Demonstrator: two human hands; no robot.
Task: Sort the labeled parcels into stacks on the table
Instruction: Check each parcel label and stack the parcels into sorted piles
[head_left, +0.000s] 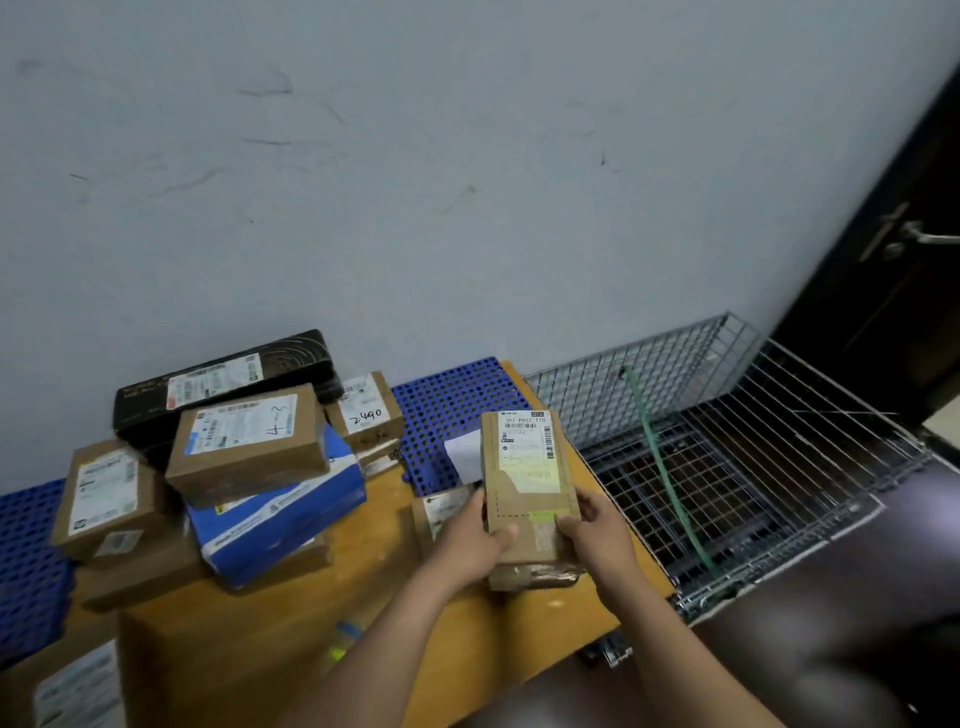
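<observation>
Wire basket (810, 395), green strap (666, 467) across it; dark door (904, 291) behind.

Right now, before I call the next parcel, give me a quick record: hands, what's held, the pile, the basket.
left hand: grips the cardboard mailer's lower left edge
right hand: grips its lower right edge
cardboard mailer: label facing the camera, over a taped brown parcel; contact unclear
pile: black box, box marked 4-3, blue-and-white parcel, box marked 2490, on the table, left side
wire basket: right of the table, green strap across it
</observation>
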